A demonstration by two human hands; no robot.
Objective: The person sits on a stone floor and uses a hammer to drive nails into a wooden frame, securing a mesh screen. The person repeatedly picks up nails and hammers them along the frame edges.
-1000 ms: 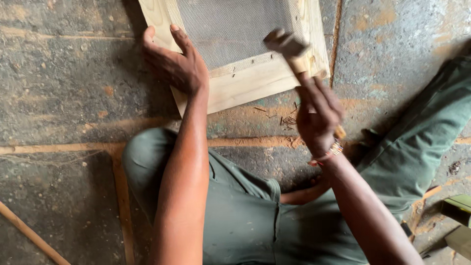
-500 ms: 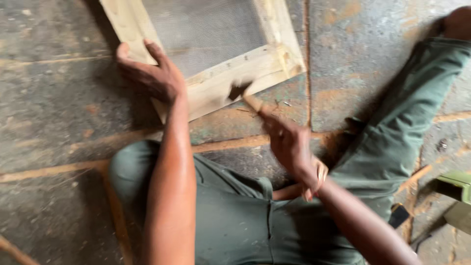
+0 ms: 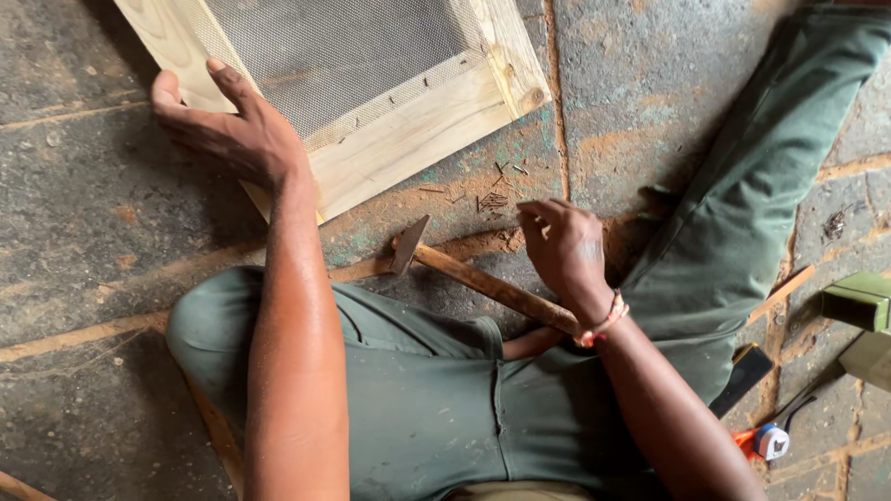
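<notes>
My left hand (image 3: 227, 130) lies flat, fingers spread, on the near-left corner of a pale wooden frame (image 3: 422, 125) with grey wire mesh (image 3: 334, 51) fastened across it. A hammer (image 3: 464, 274) with a wooden handle lies on the floor by my knee, and its handle end runs under my right wrist. My right hand (image 3: 561, 250) hovers over the handle with its fingers curled down, just beside a small scatter of nails (image 3: 487, 197) on the floor. Its fingertips are turned away, so I cannot see whether they pinch anything.
I sit on a rough stone floor (image 3: 83, 232) in green trousers (image 3: 742, 223), legs spread. At the right lie a green box (image 3: 858, 299), a dark flat tool (image 3: 742, 376) and an orange and white tape measure (image 3: 766, 441). A wooden strip (image 3: 19, 484) lies at the lower left.
My right hand swung the hammer down from the frame's corner and the hammer now lies on the floor. That hand has moved over beside the nails. My left hand stays on the frame.
</notes>
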